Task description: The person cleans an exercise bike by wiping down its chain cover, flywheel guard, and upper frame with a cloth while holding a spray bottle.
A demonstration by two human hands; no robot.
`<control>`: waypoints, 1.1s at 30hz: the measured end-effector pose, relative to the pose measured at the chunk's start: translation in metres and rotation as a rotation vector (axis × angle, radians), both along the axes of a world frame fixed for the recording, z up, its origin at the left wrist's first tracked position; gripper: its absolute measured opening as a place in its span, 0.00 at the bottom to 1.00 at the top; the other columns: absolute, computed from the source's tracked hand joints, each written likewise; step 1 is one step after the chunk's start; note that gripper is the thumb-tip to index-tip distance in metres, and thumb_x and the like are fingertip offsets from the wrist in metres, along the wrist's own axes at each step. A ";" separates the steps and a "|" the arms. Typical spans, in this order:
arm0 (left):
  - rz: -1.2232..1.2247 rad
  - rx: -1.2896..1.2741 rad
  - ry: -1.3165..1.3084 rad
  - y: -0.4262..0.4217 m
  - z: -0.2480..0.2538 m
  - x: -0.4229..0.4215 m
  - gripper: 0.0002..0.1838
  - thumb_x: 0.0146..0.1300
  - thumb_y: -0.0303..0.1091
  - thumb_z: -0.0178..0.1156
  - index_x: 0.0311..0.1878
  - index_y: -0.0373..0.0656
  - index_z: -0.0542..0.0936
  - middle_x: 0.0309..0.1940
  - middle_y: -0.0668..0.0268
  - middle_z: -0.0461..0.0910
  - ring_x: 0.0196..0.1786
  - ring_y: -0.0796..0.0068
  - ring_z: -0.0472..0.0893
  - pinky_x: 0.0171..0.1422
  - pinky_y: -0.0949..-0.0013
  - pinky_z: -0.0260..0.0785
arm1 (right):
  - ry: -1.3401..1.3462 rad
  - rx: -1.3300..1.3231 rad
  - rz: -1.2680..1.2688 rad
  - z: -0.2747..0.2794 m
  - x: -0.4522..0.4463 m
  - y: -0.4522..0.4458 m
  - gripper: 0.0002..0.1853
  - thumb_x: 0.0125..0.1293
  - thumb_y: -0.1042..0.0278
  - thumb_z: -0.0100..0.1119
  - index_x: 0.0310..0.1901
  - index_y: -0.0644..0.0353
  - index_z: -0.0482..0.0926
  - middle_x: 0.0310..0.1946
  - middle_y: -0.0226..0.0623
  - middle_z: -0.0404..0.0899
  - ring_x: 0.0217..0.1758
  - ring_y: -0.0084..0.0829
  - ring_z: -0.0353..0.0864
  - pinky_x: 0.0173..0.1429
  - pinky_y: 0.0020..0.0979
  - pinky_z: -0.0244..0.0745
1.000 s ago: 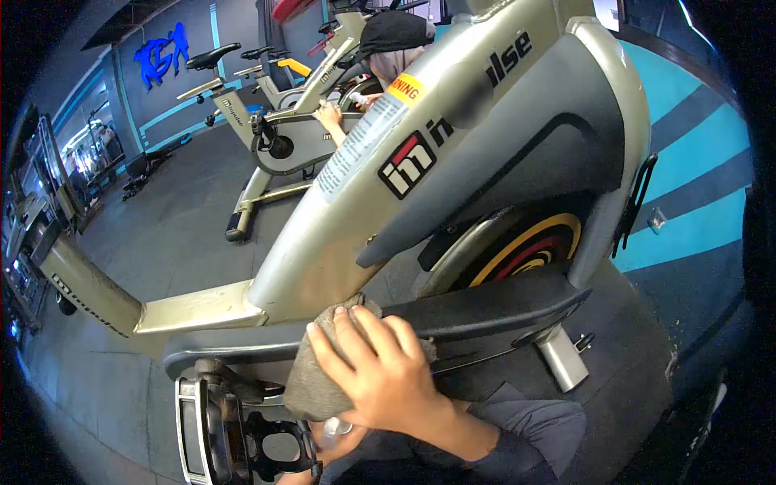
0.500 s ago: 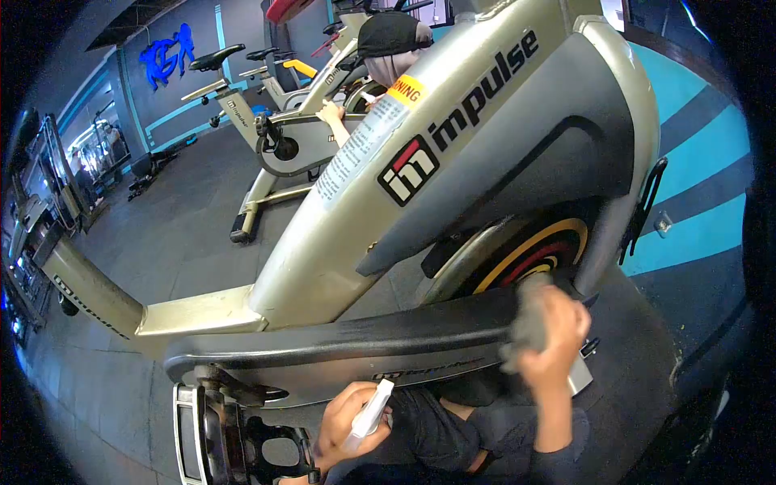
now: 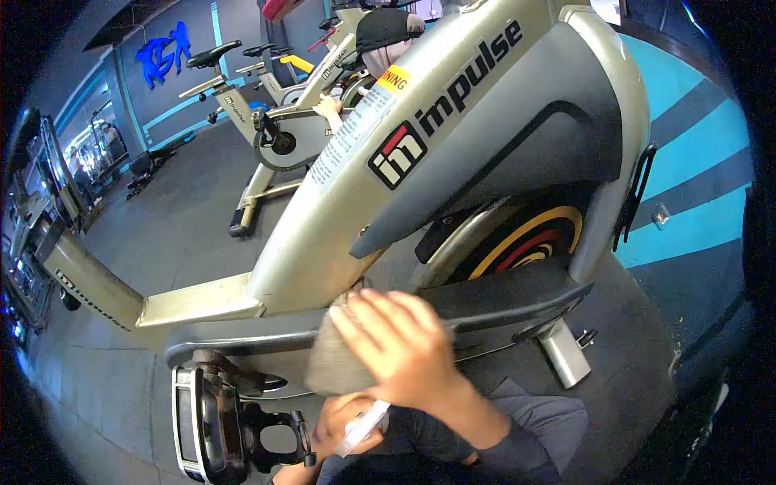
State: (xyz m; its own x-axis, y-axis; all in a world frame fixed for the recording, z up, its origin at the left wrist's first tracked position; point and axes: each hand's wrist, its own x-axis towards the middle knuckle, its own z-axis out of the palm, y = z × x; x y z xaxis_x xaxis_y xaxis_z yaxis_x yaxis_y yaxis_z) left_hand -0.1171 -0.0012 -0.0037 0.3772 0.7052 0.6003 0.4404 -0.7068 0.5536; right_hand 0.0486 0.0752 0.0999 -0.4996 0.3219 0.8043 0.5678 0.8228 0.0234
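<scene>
My right hand (image 3: 400, 347) presses a grey cloth (image 3: 335, 356) onto the long black guard (image 3: 250, 339) low on the exercise bike; its fingers lie over the cloth and are slightly blurred. Just below, my left hand (image 3: 347, 424) is wrapped round a bottle with a white spray head (image 3: 364, 427), whose body is mostly hidden. Beside that hand, to the left, is the pedal (image 3: 210, 420). Above the guard rise the silver frame (image 3: 323, 226) and the grey cover with the flywheel (image 3: 533, 242) behind it.
Another person in a black cap (image 3: 384, 31) is behind the frame, one hand (image 3: 329, 109) at a second bike (image 3: 299, 133). The base beam (image 3: 198, 305) runs left to an upright post (image 3: 89, 275). A silver foot (image 3: 566, 356) stands at the right.
Over the last half second, my right hand and the cloth have moved left along the guard from its right end. The bottle in my left hand has shifted slightly down and left.
</scene>
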 end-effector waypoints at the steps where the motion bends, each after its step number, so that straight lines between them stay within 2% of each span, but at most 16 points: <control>1: -0.014 -0.017 0.001 -0.001 0.001 -0.003 0.21 0.40 0.27 0.69 0.42 0.42 0.79 0.40 0.59 0.82 0.38 0.60 0.83 0.44 0.63 0.75 | -0.057 0.045 -0.070 -0.002 -0.010 0.000 0.30 0.56 0.50 0.54 0.56 0.59 0.78 0.54 0.43 0.79 0.58 0.39 0.78 0.63 0.43 0.68; 2: -0.028 -0.034 0.000 0.000 0.003 -0.004 0.20 0.40 0.26 0.69 0.41 0.42 0.79 0.39 0.60 0.82 0.38 0.61 0.83 0.44 0.64 0.75 | -0.114 0.089 -0.141 -0.003 -0.015 0.000 0.32 0.53 0.46 0.56 0.56 0.59 0.79 0.54 0.44 0.79 0.58 0.40 0.78 0.63 0.44 0.69; 3: -0.036 0.003 0.015 0.002 0.005 -0.004 0.19 0.40 0.26 0.68 0.41 0.42 0.80 0.38 0.60 0.82 0.37 0.62 0.83 0.43 0.64 0.76 | -0.144 0.127 -0.202 -0.004 -0.016 -0.003 0.30 0.57 0.44 0.53 0.56 0.57 0.80 0.54 0.42 0.80 0.59 0.38 0.78 0.65 0.43 0.68; 6: -0.018 -0.038 -0.033 -0.003 0.008 0.003 0.20 0.40 0.25 0.67 0.42 0.43 0.80 0.38 0.60 0.83 0.38 0.63 0.83 0.42 0.64 0.76 | 0.035 0.055 -0.057 -0.015 -0.003 0.003 0.32 0.59 0.40 0.50 0.57 0.55 0.80 0.54 0.40 0.80 0.61 0.35 0.78 0.66 0.44 0.66; 8: -0.001 -0.059 0.024 -0.005 0.012 0.004 0.20 0.40 0.24 0.67 0.42 0.42 0.80 0.38 0.58 0.81 0.39 0.63 0.83 0.41 0.65 0.77 | 0.018 -0.007 -0.065 -0.008 0.015 0.000 0.34 0.59 0.35 0.48 0.58 0.52 0.80 0.55 0.37 0.80 0.61 0.33 0.78 0.67 0.46 0.64; 10: -0.025 0.008 0.037 0.001 0.011 0.001 0.21 0.40 0.23 0.67 0.43 0.41 0.80 0.40 0.57 0.80 0.39 0.63 0.84 0.42 0.66 0.77 | 0.010 -0.002 -0.106 -0.011 0.040 0.002 0.32 0.57 0.42 0.52 0.56 0.56 0.79 0.53 0.38 0.80 0.61 0.34 0.77 0.66 0.46 0.64; 12: -0.012 -0.037 -0.048 0.001 0.000 -0.001 0.21 0.40 0.22 0.67 0.44 0.41 0.79 0.41 0.57 0.79 0.39 0.63 0.84 0.42 0.66 0.77 | 0.041 -0.046 -0.171 -0.011 0.074 0.004 0.32 0.51 0.40 0.58 0.51 0.56 0.81 0.50 0.37 0.81 0.59 0.36 0.78 0.64 0.46 0.64; 14: 0.013 -0.141 -0.216 -0.003 -0.012 -0.002 0.22 0.41 0.22 0.66 0.45 0.40 0.78 0.44 0.56 0.78 0.39 0.63 0.84 0.44 0.65 0.78 | 0.094 -0.017 -0.316 -0.020 0.112 0.011 0.26 0.48 0.50 0.62 0.46 0.57 0.81 0.47 0.37 0.82 0.56 0.38 0.79 0.62 0.46 0.65; 16: 0.003 -0.089 -0.198 0.000 -0.004 -0.003 0.21 0.41 0.22 0.66 0.44 0.39 0.78 0.43 0.57 0.78 0.39 0.64 0.84 0.44 0.65 0.78 | 0.221 -0.021 -0.441 -0.026 0.146 0.016 0.21 0.44 0.62 0.60 0.43 0.59 0.80 0.45 0.40 0.82 0.53 0.42 0.79 0.60 0.45 0.65; 20: 0.001 0.037 -0.076 0.002 -0.003 -0.001 0.23 0.40 0.22 0.67 0.45 0.40 0.77 0.43 0.56 0.78 0.40 0.62 0.83 0.44 0.64 0.78 | 0.334 -0.056 -0.593 -0.037 0.170 0.022 0.25 0.37 0.60 0.58 0.41 0.62 0.80 0.44 0.43 0.81 0.52 0.46 0.78 0.59 0.43 0.65; 23: -0.010 0.078 -0.080 0.003 -0.004 0.000 0.24 0.39 0.24 0.68 0.45 0.41 0.77 0.43 0.56 0.78 0.41 0.60 0.83 0.45 0.63 0.78 | 0.222 -0.010 -0.438 -0.029 0.137 0.016 0.27 0.32 0.61 0.61 0.41 0.59 0.80 0.45 0.41 0.81 0.51 0.45 0.78 0.59 0.45 0.66; 26: -0.015 0.090 -0.073 0.003 -0.002 0.001 0.24 0.39 0.26 0.69 0.45 0.41 0.78 0.42 0.57 0.79 0.42 0.59 0.82 0.45 0.63 0.78 | 0.094 -0.091 -0.212 -0.008 0.079 0.003 0.33 0.30 0.56 0.69 0.47 0.56 0.81 0.49 0.36 0.81 0.53 0.40 0.78 0.57 0.45 0.68; 28: -0.005 0.098 -0.062 0.002 -0.003 0.000 0.23 0.39 0.27 0.70 0.44 0.41 0.78 0.41 0.57 0.79 0.42 0.59 0.82 0.44 0.63 0.78 | 0.088 -0.097 -0.049 -0.006 0.042 0.001 0.35 0.35 0.54 0.67 0.52 0.56 0.81 0.52 0.35 0.80 0.55 0.37 0.78 0.59 0.45 0.68; 30: 0.069 0.174 0.067 -0.003 -0.007 0.000 0.23 0.41 0.30 0.70 0.45 0.42 0.78 0.40 0.59 0.80 0.40 0.60 0.83 0.42 0.64 0.77 | 0.135 -0.101 0.097 0.001 0.011 -0.003 0.33 0.47 0.45 0.59 0.52 0.59 0.81 0.52 0.37 0.80 0.55 0.37 0.78 0.59 0.44 0.68; 31: 0.065 0.094 -0.032 -0.005 -0.004 0.005 0.23 0.42 0.31 0.71 0.45 0.43 0.79 0.39 0.59 0.81 0.37 0.59 0.83 0.40 0.64 0.77 | 0.149 -0.095 0.135 0.002 0.002 -0.003 0.32 0.50 0.44 0.57 0.52 0.59 0.81 0.53 0.37 0.80 0.55 0.37 0.78 0.59 0.44 0.69; 33: 0.052 0.062 -0.024 -0.005 -0.005 0.006 0.23 0.42 0.31 0.71 0.45 0.43 0.79 0.39 0.59 0.82 0.36 0.58 0.83 0.40 0.64 0.77 | 0.169 -0.088 0.182 -0.001 -0.005 0.000 0.31 0.55 0.43 0.53 0.52 0.59 0.81 0.53 0.37 0.80 0.55 0.35 0.77 0.59 0.44 0.67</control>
State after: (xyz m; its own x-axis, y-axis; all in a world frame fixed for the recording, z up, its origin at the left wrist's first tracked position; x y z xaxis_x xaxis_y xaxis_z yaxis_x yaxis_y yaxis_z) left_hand -0.1107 -0.0064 -0.0088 0.3261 0.6847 0.6517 0.4642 -0.7166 0.5206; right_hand 0.0436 0.0750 0.0992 -0.4171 0.3115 0.8538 0.4000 0.9065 -0.1353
